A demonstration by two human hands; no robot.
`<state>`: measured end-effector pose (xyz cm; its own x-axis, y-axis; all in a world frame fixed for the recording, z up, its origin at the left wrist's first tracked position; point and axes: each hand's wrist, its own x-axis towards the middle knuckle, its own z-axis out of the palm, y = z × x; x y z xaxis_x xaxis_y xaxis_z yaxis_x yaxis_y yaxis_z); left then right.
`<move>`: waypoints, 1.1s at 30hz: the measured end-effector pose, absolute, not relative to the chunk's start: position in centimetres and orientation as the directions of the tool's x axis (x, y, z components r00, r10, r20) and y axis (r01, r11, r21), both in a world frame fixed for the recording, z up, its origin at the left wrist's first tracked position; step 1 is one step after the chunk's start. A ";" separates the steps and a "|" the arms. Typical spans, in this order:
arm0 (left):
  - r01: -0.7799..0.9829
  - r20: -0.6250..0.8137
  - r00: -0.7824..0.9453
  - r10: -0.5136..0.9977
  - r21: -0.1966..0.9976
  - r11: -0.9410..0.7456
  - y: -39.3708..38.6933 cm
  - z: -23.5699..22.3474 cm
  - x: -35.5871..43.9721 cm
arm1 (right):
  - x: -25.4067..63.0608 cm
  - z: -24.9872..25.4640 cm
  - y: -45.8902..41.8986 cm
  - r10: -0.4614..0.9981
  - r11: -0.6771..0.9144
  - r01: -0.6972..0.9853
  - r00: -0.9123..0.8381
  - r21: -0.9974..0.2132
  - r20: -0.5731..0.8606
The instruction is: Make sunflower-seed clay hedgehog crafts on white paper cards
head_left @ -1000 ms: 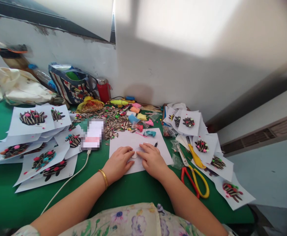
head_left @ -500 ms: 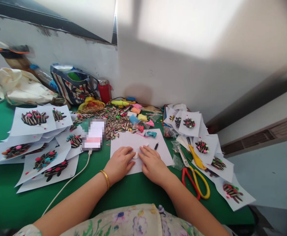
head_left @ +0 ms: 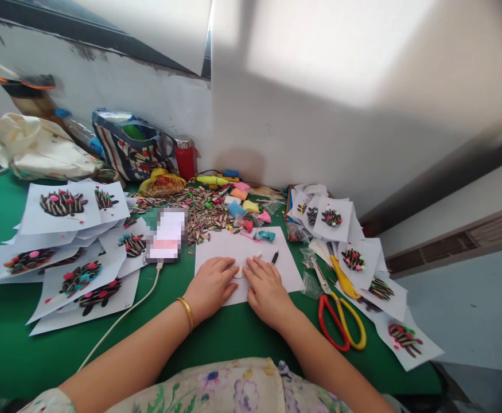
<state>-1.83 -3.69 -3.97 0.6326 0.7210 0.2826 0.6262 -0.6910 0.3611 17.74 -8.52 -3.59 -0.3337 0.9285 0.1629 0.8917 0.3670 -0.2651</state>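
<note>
A sheet of white paper (head_left: 216,244) lies on the green table in front of me. My left hand (head_left: 213,285) rests on it with the fingers stretched out and laid flat. Opposite it, my right hand (head_left: 268,288) lies on the paper too, fingers extended. Between the two sets of fingertips is a small, flat white piece (head_left: 239,272), touched from both sides and partly covered; it looks like soft clay. A black pen (head_left: 275,257) lies just beyond my right hand. Near the sheet's far edge sits a blue clay packet (head_left: 264,235).
Striped sunflower seeds (head_left: 203,212) are heaped behind the sheet, beside coloured clay packets (head_left: 251,206). Papers with seed figures are stacked left (head_left: 63,223) and right (head_left: 332,217). Scissors (head_left: 341,321) with red and yellow handles lie right. A cabled phone (head_left: 167,235) lies left.
Both hands keep nearly the same place on the paper, with the fingers shifting only slightly around the white piece. The whole view has moved a little.
</note>
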 end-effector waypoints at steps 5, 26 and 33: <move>0.625 0.285 0.630 0.723 0.366 -0.689 -3.7 -3.9 -1.9 | 17.7 -3.5 -8.7 0.923 0.381 0.886 -0.345 -0.265 0.173; 0.636 0.285 0.624 0.728 0.356 -0.685 -3.8 -3.9 -1.9 | 17.2 -3.2 -9.8 0.928 0.368 0.878 -0.323 -0.307 0.188; 0.641 0.275 0.630 0.726 0.342 -0.687 -3.8 -3.9 -1.8 | 16.9 -3.4 -9.9 0.915 0.399 0.866 -0.352 -0.300 0.199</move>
